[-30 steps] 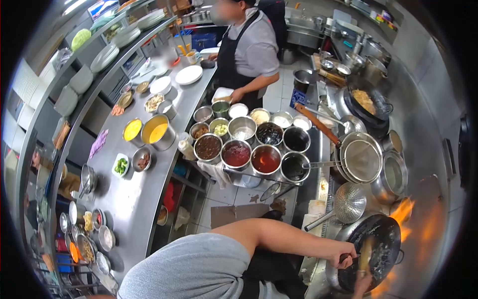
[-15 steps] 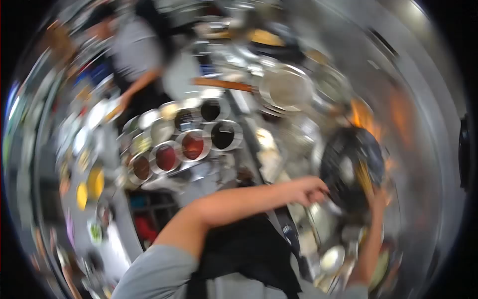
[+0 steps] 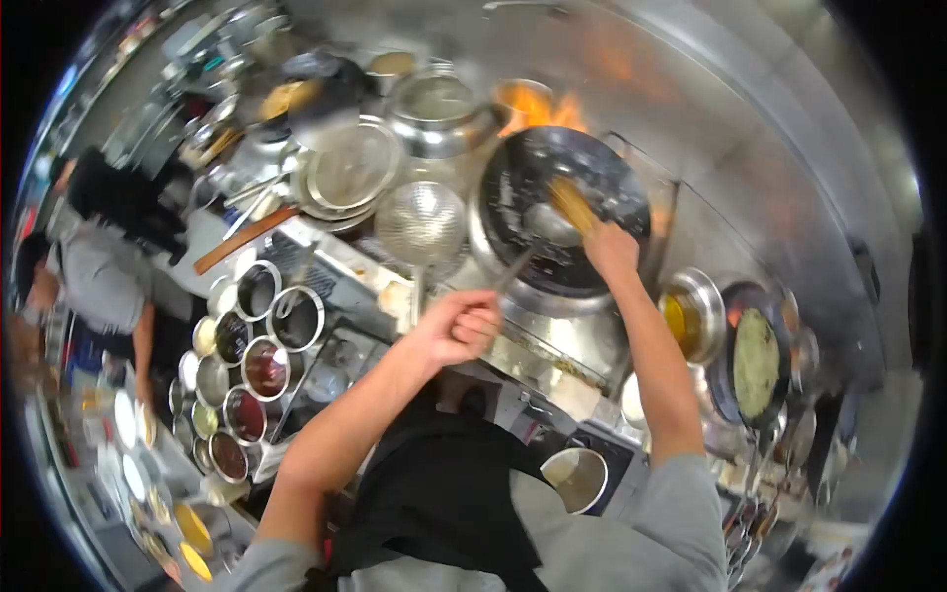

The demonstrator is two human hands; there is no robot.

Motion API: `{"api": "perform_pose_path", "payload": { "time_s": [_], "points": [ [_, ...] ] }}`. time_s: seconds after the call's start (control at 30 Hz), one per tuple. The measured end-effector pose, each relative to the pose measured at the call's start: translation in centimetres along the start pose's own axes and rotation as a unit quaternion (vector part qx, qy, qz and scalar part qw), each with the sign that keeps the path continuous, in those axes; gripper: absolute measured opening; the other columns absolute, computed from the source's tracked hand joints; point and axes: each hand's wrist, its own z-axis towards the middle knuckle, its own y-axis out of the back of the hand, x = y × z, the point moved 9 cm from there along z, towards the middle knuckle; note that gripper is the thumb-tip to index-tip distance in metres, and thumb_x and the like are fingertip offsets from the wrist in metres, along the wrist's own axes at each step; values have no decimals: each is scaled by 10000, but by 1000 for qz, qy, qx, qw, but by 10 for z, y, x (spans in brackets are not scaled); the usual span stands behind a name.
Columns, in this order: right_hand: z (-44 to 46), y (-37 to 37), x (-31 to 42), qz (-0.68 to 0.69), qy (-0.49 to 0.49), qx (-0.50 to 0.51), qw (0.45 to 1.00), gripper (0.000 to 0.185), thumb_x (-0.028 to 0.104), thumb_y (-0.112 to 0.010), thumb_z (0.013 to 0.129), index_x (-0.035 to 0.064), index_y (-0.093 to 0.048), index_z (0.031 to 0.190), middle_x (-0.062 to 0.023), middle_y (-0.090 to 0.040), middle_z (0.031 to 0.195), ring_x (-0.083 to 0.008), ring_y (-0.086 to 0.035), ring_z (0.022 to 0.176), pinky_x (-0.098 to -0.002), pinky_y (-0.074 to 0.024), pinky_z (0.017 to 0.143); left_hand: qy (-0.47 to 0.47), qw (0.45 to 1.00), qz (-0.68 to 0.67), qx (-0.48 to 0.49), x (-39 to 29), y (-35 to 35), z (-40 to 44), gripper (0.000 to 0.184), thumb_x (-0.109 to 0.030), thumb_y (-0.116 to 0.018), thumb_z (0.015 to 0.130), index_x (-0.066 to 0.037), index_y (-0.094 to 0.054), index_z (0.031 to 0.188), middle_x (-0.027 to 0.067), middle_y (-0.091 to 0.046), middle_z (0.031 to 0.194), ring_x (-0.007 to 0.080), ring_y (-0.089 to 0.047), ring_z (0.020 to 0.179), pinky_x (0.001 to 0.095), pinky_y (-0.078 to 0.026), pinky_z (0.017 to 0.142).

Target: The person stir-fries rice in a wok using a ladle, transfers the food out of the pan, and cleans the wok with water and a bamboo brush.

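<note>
My right hand (image 3: 612,249) is closed round a bamboo wok brush (image 3: 571,204), its bristles down inside a black wok (image 3: 604,178). The wok's inner surface looks wet and shiny, with a grey round patch near its middle. My left hand (image 3: 464,326) is a fist at the wok's near-left side, gripping a dark metal handle (image 3: 517,268) that reaches over the rim. I cannot tell whether that handle belongs to the wok or to a ladle in it. Flames (image 3: 528,107) rise behind the wok's far-left edge.
A perforated strainer (image 3: 420,222) and a lidded-looking pot (image 3: 434,104) stand left of the wok. Sauce containers (image 3: 266,367) crowd the left. At right are a pot of yellow liquid (image 3: 681,318) and a pan with a pale green flat food (image 3: 756,363). A co-worker (image 3: 109,276) stands far left.
My view has swung, bringing the wok from the right side to the upper middle. The brush stays in my right hand inside the wok, and my left fist remains by its edge.
</note>
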Motion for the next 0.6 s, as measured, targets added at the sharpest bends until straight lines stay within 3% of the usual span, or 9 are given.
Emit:
{"api": "perform_pose_path", "payload": {
  "time_s": [0.07, 0.1, 0.13, 0.17, 0.23, 0.27, 0.33, 0.5, 0.6],
  "points": [
    [-49, -17, 27, 146, 123, -3, 982, 456, 364, -638, 832, 137, -620, 1227, -184, -607, 1193, -344, -595, 1083, -428, -480, 914, -31, 975, 210, -67, -9, 25, 10, 219, -215, -543, 936, -103, -509, 750, -28, -444, 577, 30, -418, 448, 190, -272, 324],
    [-66, -4, 27, 206, 113, 48, 971, 463, 325, -637, 840, 96, -607, 1242, -193, -608, 1191, -346, -588, 1100, -401, -458, 949, -128, 872, 422, -213, -23, 22, -12, 190, -224, -585, 899, -83, -574, 773, 20, -564, 646, 84, -461, 464, 259, -342, 350],
    [-70, 4, 21, 255, 153, 59, 953, 440, 327, -661, 834, 74, -621, 1192, -177, -647, 1098, -357, -627, 996, -415, -485, 852, -177, 799, 535, -209, -43, 30, -10, 180, -224, -614, 862, -67, -626, 774, 49, -618, 672, 138, -504, 465, 323, -393, 383],
    [-72, 10, 6, 237, 201, 46, 949, 418, 260, -650, 847, 51, -620, 1208, -195, -652, 1100, -337, -635, 997, -398, -485, 862, -198, 653, 731, -3, -79, 62, 27, 166, -180, -626, 805, -57, -636, 693, 68, -590, 603, 163, -557, 477, 315, -421, 403],
    [-46, 3, -50, 115, 243, 14, 963, 413, 178, -658, 846, 54, -613, 1237, -178, -652, 1137, -326, -611, 1058, -391, -461, 924, -157, 314, 900, -259, -83, 19, -32, 115, -109, -609, 692, -26, -689, 698, 116, -646, 645, 263, -634, 549, 382, -513, 492],
    [-30, 18, 12, 117, 296, 7, 948, 413, 178, -658, 846, 54, -613, 1237, -178, -652, 1137, -326, -611, 1058, -391, -461, 924, -210, 143, 902, -348, -78, -7, -62, 128, -121, -636, 698, -47, -726, 751, 116, -696, 764, 284, -682, 685, 423, -539, 561],
    [-10, 34, 83, 129, 358, -24, 924, 420, 190, -662, 846, 54, -609, 1241, -178, -654, 1130, -321, -613, 1048, -387, -463, 918, -143, 37, 900, -409, -85, -15, -74, 168, -170, -700, 713, -90, -750, 852, 98, -718, 928, 268, -690, 885, 399, -548, 687],
    [-29, 63, 160, 154, 429, -75, 887, 439, 219, -672, 849, 55, -600, 1250, -178, -658, 1114, -310, -617, 1024, -378, -468, 904, -172, 18, 898, -405, -71, -21, -87, 195, -226, -724, 674, -111, -756, 829, 84, -723, 878, 253, -693, 845, 391, -538, 689],
    [-42, 78, 189, 172, 459, -103, 866, 451, 236, -678, 850, 55, -594, 1255, -178, -661, 1104, -304, -620, 1009, -373, -471, 896, -144, 206, 867, -431, -108, 7, -74, 147, -189, -694, 635, -103, -746, 742, 62, -704, 729, 233, -682, 705, 404, -520, 605]
  ]
}}
